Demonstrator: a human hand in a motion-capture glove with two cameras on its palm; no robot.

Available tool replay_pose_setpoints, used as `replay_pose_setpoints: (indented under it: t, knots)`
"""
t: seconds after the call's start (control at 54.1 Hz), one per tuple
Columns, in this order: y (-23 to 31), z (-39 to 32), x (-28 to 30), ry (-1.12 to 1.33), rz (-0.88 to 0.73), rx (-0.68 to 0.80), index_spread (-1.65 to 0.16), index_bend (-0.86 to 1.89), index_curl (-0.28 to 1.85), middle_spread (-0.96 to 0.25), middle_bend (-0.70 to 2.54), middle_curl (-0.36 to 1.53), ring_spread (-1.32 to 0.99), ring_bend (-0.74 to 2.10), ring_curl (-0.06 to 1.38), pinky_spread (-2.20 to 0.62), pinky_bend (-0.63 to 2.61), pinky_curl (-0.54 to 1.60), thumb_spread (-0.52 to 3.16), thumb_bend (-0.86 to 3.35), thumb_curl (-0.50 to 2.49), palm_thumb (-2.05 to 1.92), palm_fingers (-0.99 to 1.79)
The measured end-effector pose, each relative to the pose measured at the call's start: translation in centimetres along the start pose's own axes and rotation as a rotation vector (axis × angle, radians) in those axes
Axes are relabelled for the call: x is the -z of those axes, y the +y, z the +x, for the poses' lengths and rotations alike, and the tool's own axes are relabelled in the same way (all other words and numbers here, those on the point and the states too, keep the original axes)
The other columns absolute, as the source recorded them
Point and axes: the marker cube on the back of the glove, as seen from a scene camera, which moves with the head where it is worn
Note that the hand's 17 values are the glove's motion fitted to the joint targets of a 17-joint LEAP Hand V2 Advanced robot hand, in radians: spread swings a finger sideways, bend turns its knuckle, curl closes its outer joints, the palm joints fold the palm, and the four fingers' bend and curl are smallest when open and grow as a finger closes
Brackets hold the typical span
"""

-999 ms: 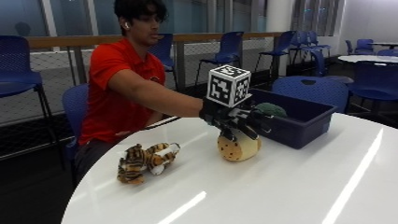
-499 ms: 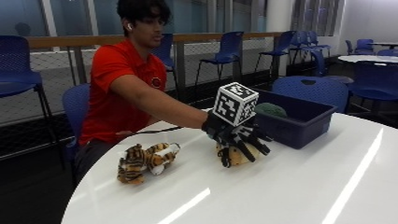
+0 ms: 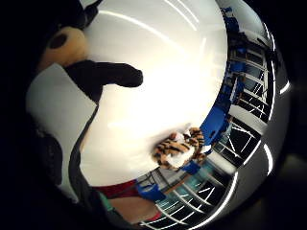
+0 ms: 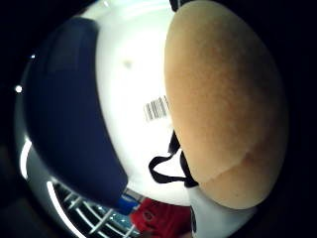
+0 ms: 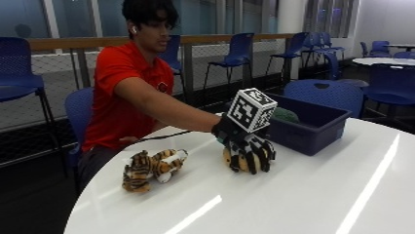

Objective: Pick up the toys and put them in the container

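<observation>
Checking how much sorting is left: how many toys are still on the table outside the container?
2: a tan plush toy on the table under the gloved right hand, beside the blue container, and a tiger toy lying further along. Something green already sits inside the container.

The outside view looks from across the white bench [image 5: 311,204] toward the seated person, taking in the gloved right hand [image 5: 250,148], the tan plush toy [image 5: 236,158] under it, the tiger toy [image 5: 152,168] and the blue container [image 5: 305,129]. The thumb side palm view sits very close to the tan plush toy [image 4: 223,104], with the container [image 4: 64,104] beside it. The little finger side palm view faces out over the bench [image 3: 158,81] toward the tiger toy [image 3: 180,148].
</observation>
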Motion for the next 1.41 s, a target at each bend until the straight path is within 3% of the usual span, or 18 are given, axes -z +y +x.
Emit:
replay_pose_setpoints:
  t: [0.203,0.37,0.555,0.777,0.962,1.202,1.405]
  knots:
    - [0.3,-0.9,-0.3,0.029,0.165,-0.029,-0.41,0.1,0.11,-0.24,0.42,0.37,-0.35,0.86,0.49,-0.34,1.17,0.35,1.38,0.12,0.4,0.34,0.65]
    - [0.2,-1.1,0.7,0.114,0.281,0.013,-0.4,0.18,0.13,-0.33,0.51,0.43,-0.46,0.95,0.54,-0.39,1.23,0.4,1.18,0.17,0.54,0.56,0.89]
    - [0.8,1.2,5.6,0.043,0.267,-0.02,-0.39,0.24,0.17,-0.39,0.68,0.53,-0.47,1.06,0.58,-0.4,1.1,0.4,0.99,0.16,0.66,0.63,1.14]
    - [3.8,1.4,14.5,0.022,0.38,-0.026,-0.4,0.31,0.24,-0.41,0.79,0.63,-0.46,1.11,0.61,-0.41,1.06,0.42,0.82,0.14,0.78,0.64,1.15]
    - [7.5,-6.7,20.5,0.002,0.487,0.122,-0.4,0.36,0.29,-0.42,0.85,0.71,-0.45,1.15,0.62,-0.41,1.07,0.44,0.71,0.13,0.87,0.65,1.13]
    - [11.5,-19.8,22.4,0.049,0.545,0.398,-0.41,0.39,0.37,-0.43,0.87,0.79,-0.46,1.16,0.63,-0.41,1.1,0.46,0.63,0.11,0.97,0.64,1.07]
    - [12.8,-26.1,22.4,0.045,0.553,0.426,-0.41,0.4,0.44,-0.43,0.83,0.84,-0.47,1.13,0.63,-0.41,1.11,0.47,0.59,0.09,1.04,0.63,1.01]
